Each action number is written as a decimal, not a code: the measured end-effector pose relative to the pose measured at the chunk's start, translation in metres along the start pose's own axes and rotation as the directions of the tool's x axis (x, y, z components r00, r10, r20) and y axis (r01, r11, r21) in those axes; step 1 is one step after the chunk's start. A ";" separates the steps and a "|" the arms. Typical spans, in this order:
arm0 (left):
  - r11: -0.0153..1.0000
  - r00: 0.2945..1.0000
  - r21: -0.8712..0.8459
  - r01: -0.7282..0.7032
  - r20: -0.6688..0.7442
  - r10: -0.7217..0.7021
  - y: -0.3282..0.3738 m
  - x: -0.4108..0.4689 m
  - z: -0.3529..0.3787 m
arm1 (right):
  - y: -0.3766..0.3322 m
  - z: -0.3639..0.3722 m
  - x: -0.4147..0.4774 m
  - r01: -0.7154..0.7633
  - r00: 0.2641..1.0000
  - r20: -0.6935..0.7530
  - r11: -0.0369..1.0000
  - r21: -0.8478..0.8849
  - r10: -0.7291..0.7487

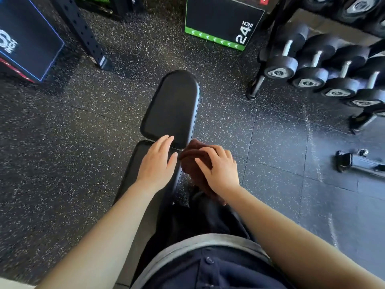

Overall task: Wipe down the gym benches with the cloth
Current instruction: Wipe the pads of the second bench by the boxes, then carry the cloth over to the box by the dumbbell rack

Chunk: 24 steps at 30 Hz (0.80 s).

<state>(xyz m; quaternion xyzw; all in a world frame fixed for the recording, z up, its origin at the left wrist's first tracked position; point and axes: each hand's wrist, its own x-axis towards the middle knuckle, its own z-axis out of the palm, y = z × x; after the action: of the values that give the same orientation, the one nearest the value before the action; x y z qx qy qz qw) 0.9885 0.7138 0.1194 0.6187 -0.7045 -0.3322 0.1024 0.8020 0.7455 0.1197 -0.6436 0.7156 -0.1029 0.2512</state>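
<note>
1. Right hand [219, 166] grips a dark brown cloth [192, 158], fingers curled over the top of the bunched fabric, which hangs down under the palm.
2. That cloth sits just off the right edge of the bench, level with the gap between its two pads; whether it touches the pad edge cannot be told.
3. Left hand [158, 161] lies flat and released, palm down, fingers straight, holding nothing. Its fingertips reach across the gap onto the near end of the far pad.
4. Both bare forearms stretch forward from the bottom of the view, over a dark shirt with buttons.
5. The black bench [174, 105] runs away from the person: a rounded far pad and a longer near pad under the left hand.
6. Speckled black rubber floor [62, 126] surrounds it.
7. A rack of dumbbells [312, 67] stands at the upper right.
8. A black box with a green edge marked "24 INCH" [224, 19] stands beyond the bench, and a blue-edged box [27, 36] at the upper left.
</note>
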 end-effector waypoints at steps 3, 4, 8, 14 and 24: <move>0.999 0.999 -0.012 -0.041 -0.018 0.041 0.023 0.003 -0.006 | 0.006 -0.023 -0.001 -0.021 0.999 -0.037 1.000 0.022 0.022; 0.999 0.999 -0.012 -0.052 -0.013 0.052 0.029 0.006 -0.007 | 0.010 -0.030 0.002 -0.027 0.998 -0.052 0.999 0.031 0.028; 0.997 0.997 0.020 -0.075 0.016 0.075 0.054 0.029 -0.007 | 0.028 -0.057 0.024 -0.052 0.991 -0.116 0.994 0.092 0.062; 0.992 0.994 0.080 -0.102 0.044 0.099 0.118 0.097 0.004 | 0.076 -0.107 0.076 -0.061 0.978 -0.188 0.986 0.156 0.091; 0.975 0.980 0.095 -0.199 0.024 0.197 0.248 0.233 0.033 | 0.174 -0.210 0.172 -0.070 0.962 -0.247 0.979 0.192 0.117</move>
<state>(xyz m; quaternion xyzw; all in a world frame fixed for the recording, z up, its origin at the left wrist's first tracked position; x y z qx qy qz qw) 0.7208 0.5093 0.1800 0.5473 -0.7787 -0.2901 0.0997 0.5395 0.5676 0.1783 -0.5647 0.7595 -0.2380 0.2185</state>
